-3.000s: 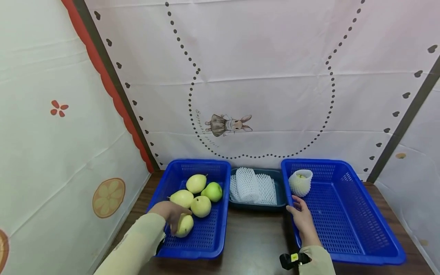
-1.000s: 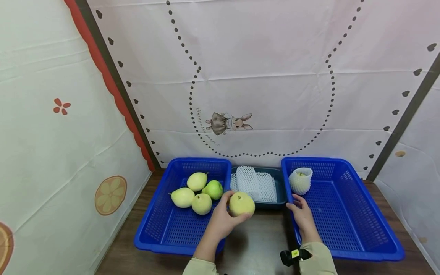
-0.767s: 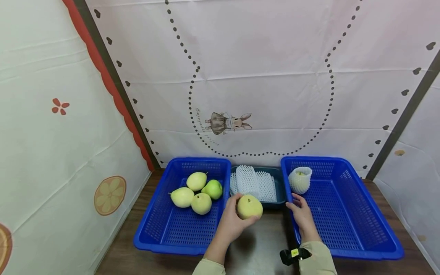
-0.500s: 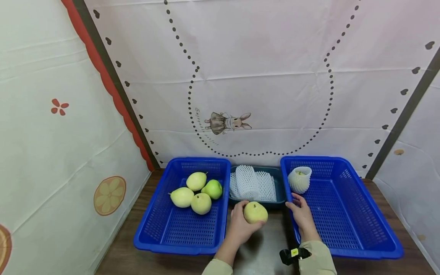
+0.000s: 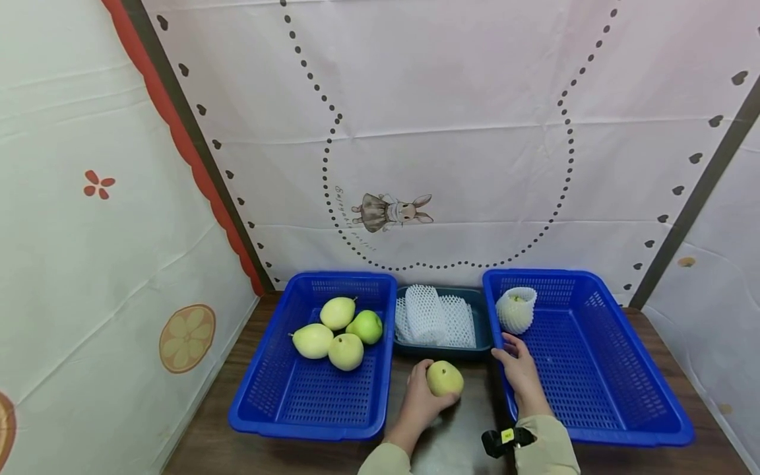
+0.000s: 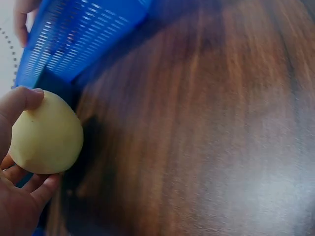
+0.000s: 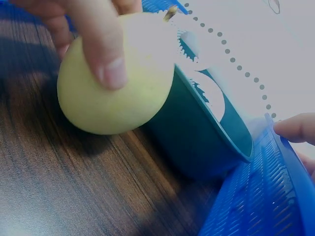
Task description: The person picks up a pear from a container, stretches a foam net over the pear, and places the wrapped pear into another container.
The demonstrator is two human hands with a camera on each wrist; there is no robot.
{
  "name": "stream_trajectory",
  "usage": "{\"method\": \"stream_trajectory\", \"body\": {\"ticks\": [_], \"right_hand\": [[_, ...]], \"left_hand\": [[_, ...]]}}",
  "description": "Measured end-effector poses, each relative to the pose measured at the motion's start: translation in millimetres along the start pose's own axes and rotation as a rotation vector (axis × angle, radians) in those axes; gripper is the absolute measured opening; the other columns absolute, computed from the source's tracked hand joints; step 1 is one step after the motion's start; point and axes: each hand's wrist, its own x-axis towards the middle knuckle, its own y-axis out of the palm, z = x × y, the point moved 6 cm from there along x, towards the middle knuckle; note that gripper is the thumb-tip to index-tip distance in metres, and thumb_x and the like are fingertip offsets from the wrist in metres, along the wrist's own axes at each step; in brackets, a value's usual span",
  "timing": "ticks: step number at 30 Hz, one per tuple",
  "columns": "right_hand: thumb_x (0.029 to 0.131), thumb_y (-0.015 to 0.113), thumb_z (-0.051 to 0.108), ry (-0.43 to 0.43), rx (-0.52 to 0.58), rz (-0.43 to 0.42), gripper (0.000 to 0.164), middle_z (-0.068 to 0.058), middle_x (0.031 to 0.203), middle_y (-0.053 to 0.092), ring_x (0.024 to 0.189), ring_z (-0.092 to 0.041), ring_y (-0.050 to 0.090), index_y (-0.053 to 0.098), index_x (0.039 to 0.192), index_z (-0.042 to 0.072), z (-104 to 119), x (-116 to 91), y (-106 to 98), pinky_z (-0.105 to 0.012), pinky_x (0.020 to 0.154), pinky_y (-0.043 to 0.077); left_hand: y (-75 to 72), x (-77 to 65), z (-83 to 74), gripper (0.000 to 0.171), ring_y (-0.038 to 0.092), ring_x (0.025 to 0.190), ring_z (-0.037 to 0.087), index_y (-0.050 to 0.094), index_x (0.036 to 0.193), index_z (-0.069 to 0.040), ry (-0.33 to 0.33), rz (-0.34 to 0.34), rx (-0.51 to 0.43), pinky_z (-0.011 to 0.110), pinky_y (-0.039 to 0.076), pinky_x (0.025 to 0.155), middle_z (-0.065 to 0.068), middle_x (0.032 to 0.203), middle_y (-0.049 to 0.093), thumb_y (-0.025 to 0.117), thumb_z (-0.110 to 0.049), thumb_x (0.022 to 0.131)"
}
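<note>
My left hand [image 5: 419,400] holds a pale yellow-green pear [image 5: 445,379] between thumb and fingers, low over the table in front of the dark teal tray [image 5: 483,324]. In the right wrist view the pear [image 7: 118,93] shows its stem and overlaps the tray's side. At the right blue basket [image 5: 588,376], my right hand [image 5: 522,377] pinches the left rim, thumb outside and fingers over the inner side. Inside that basket, a pear in a white foam net [image 5: 515,311] stands by the left wall.
The left blue basket [image 5: 323,406] holds several pears [image 5: 346,351], one of them greener [image 5: 365,326]. White foam nets [image 5: 426,316] lie in the teal tray between the baskets. A printed white cloth [image 5: 463,152] hangs behind the wooden table [image 5: 279,455].
My left hand took a pear out of the left basket, carried it right to the middle, then lowered it toward the table before the tray. My right hand has stayed on the basket rim.
</note>
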Motion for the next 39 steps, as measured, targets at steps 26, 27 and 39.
{"method": "stream_trajectory", "body": {"ticks": [26, 27, 39], "right_hand": [[0.093, 0.049, 0.015, 0.004, -0.007, -0.002, 0.054, -0.026, 0.141, 0.025, 0.125, -0.042, 0.028, 0.028, 0.142, 0.005, 0.8, 3.5, 4.2, -0.057, 0.101, 0.024], [0.093, 0.049, 0.015, 0.003, -0.006, -0.001, 0.054, -0.026, 0.141, 0.025, 0.125, -0.043, 0.028, 0.027, 0.142, 0.005, 1.0, 3.6, 4.3, -0.057, 0.101, 0.024], [0.093, 0.049, 0.017, 0.009, -0.006, 0.005, 0.053, -0.026, 0.141, 0.025, 0.125, -0.042, 0.028, 0.028, 0.141, 0.005, 2.9, 3.5, 7.5, -0.057, 0.101, 0.024]], "left_hand": [[5.3, -0.6, 5.5, 0.082, 0.053, 0.102, 0.035, 0.039, 0.130, -0.006, -0.013, 0.034, 0.049, 0.049, 0.044, 0.080, 0.017, 0.118, 0.049, 0.084, -0.030, 0.066], [5.0, -0.4, 5.0, 0.081, 0.053, 0.101, 0.035, 0.039, 0.130, -0.006, -0.005, 0.028, 0.057, 0.049, 0.045, 0.079, 0.017, 0.117, 0.050, 0.084, -0.029, 0.066], [-31.4, -5.3, -41.2, 0.074, 0.036, 0.117, 0.033, 0.040, 0.132, -0.006, 0.131, -0.081, 0.129, 0.047, 0.042, 0.086, 0.014, 0.130, 0.041, 0.075, -0.018, 0.069]]}}
